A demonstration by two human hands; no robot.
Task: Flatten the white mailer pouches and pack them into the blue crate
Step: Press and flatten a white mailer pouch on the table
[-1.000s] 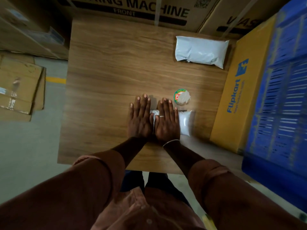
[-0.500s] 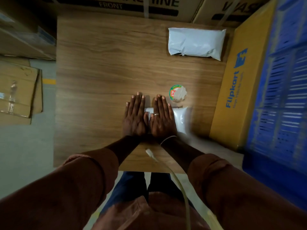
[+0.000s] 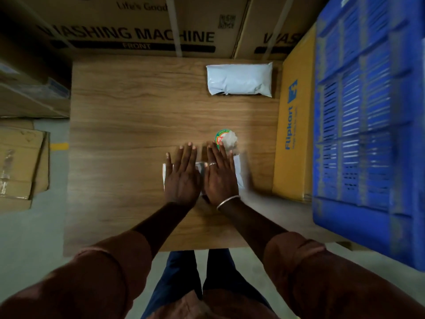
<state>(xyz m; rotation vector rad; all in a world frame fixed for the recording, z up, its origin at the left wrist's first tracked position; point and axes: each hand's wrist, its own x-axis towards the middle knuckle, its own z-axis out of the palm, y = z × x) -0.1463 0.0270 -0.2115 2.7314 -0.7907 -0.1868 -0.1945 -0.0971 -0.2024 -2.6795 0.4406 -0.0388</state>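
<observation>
Wood-grain desk (image 3: 126,111) fills the middle of the view, hemmed in by cartons and a crate. Both forearms reach forward over its near edge, sleeves pushed up past the wrists. The left hand (image 3: 182,180) and right hand (image 3: 222,180) lie side by side, palms down, fingers straight and close together, pressing flat on a small white mailer pouch (image 3: 238,169). The pouch is mostly covered; only its left edge, a strip between the two hands and its right end show. A ring (image 3: 212,164) sits on one finger of the right hand, and a thin bangle (image 3: 228,201) circles that wrist.

Just beyond the right fingertips lies a round green-and-red labelled item (image 3: 226,139) with something whitish on top; what it is cannot be told. At the far right corner of the desk rests a larger, puffy white mailer pouch (image 3: 239,80), well apart from the hands. A yellow Flipkart carton (image 3: 296,125) stands along the desk's right edge, between the desk and the blue crate (image 3: 368,111), whose slotted wall rises at the right. Behind the desk stand washing machine cartons (image 3: 128,35). Flattened cardboard (image 3: 20,162) lies on the grey floor at the left.
</observation>
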